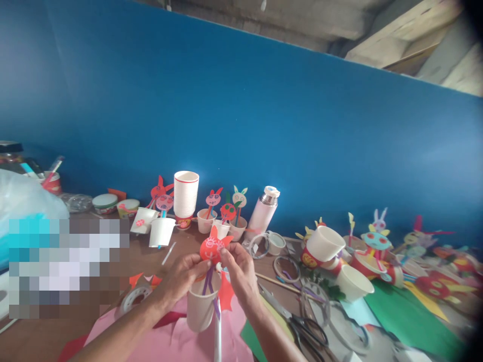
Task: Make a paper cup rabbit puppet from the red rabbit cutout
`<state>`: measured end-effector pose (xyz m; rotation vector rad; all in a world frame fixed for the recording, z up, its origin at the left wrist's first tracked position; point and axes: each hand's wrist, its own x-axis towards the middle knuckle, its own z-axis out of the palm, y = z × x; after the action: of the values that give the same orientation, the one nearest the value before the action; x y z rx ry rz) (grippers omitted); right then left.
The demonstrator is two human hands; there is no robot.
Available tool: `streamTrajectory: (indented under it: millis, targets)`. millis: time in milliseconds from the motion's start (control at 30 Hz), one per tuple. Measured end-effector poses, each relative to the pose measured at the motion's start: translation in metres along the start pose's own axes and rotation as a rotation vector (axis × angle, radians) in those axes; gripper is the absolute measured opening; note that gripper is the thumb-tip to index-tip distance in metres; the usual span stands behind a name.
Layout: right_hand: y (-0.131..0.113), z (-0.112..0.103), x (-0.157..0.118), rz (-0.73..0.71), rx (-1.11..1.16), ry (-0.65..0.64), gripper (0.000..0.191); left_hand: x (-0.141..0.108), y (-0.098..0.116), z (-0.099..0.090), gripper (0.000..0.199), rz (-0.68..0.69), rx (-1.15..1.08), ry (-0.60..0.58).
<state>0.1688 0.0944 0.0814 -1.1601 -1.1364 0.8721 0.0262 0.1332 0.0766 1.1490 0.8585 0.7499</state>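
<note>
An orange-red paper animal head (210, 250) with long ears and a drawn face is at the centre, above a white paper cup (200, 309). My left hand (188, 274) pinches its left edge. Fingers of my right hand (237, 264) close on its right edge. Purple strips (208, 281) run from under the head into the cup, and another purple piece shows at the cup's right side. Pink paper (169, 342) lies beneath. Whether the cup rests on the paper is hard to tell.
Scissors (302, 324), tape rolls and green paper (407, 317) lie at the right. Behind stand stacked cups (186, 193), a pink thermos (262, 213) and several cup figures. A plastic bag (26, 206) is at the left. A blue partition (234, 110) rises behind the table.
</note>
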Motion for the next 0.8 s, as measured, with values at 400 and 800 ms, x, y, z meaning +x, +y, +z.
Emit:
streamTrajectory:
  millis: [400, 800]
  targets:
    - [0.006, 0.002, 0.001, 0.044, 0.079, -0.102, 0.018, 0.001, -0.001, 0.001, 0.045, 0.013, 0.022, 0.02]
    - [0.008, 0.002, 0.001, 0.031, 0.035, -0.04, 0.014, -0.002, -0.001, 0.001, 0.048, -0.027, -0.054, -0.046]
